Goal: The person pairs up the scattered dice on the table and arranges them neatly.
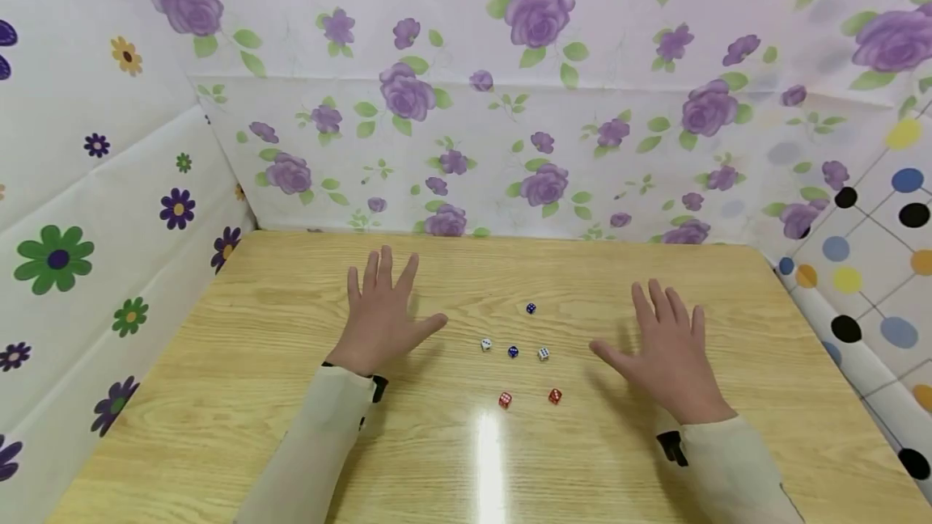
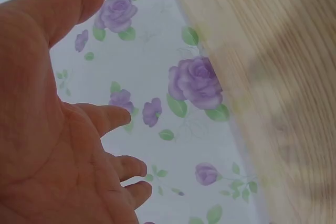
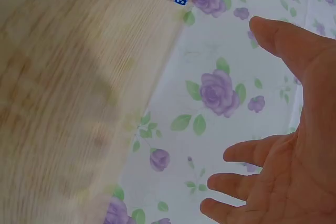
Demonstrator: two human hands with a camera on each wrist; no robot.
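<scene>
Several small dice lie on the wooden table between the two hands. At the back is a blue die, also seen in the right wrist view near the table edge. A row holds a white die, a second blue die and another white die. Closer to the person are a pinkish-red die and a red die. Left of them the left hand is spread above the table, holding nothing. On the right, the right hand hovers with fingers spread, also holding nothing.
The light wooden table fills the front and shows a bright reflection. Behind it hangs a white cloth with purple roses. A flower-patterned cloth stands at the left, and a dotted one at the right.
</scene>
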